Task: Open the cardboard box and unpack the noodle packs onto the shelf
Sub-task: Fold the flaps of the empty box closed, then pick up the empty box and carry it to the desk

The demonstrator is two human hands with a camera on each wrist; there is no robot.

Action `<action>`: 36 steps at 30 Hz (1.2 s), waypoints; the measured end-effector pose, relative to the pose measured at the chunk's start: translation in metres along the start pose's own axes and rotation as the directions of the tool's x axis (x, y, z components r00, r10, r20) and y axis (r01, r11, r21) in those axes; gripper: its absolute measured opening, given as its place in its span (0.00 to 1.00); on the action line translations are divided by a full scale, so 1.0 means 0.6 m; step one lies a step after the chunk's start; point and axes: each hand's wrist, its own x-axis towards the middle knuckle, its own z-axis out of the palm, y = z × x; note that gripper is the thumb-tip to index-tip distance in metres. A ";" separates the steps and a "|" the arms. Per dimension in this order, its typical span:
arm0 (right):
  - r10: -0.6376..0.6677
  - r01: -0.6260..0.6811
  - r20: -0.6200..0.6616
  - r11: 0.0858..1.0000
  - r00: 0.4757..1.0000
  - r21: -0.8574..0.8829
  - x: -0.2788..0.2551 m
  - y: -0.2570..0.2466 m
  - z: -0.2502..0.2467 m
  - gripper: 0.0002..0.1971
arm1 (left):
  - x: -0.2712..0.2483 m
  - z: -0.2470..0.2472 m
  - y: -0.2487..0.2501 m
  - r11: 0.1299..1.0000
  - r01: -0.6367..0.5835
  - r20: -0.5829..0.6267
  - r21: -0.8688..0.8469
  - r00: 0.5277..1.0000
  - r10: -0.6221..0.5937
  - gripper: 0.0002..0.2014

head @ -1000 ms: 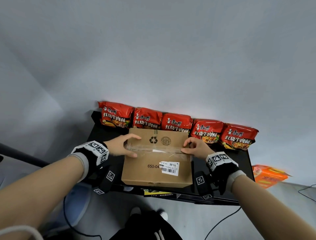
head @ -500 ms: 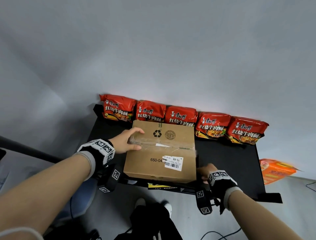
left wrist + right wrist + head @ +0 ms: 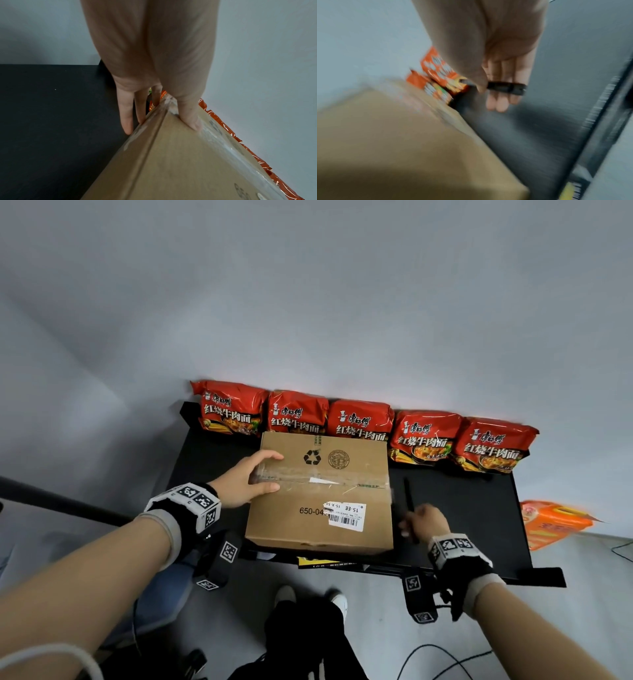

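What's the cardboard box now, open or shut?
Shut. The cardboard box has both top flaps lying flat, with clear tape across their seam.

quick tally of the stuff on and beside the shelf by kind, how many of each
red noodle packs: 5
orange pack: 1
box: 1
black tool: 1
total: 8
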 end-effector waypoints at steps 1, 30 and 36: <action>-0.040 0.043 -0.022 0.989 0.999 0.145 -0.004 -0.014 -0.011 0.04 | -0.003 0.002 0.000 1.000 0.012 -0.007 -0.011 1.000 -0.012 0.22; -0.298 0.256 -0.108 0.921 0.949 -0.293 -0.137 -0.110 0.039 0.26 | -0.057 0.048 0.052 0.888 0.285 -0.037 -0.362 0.947 -0.319 0.42; -0.416 0.351 -0.078 0.843 0.906 -0.408 -0.153 -0.120 0.040 0.24 | -0.100 0.059 0.059 0.831 0.273 -0.130 -0.484 0.917 -0.377 0.39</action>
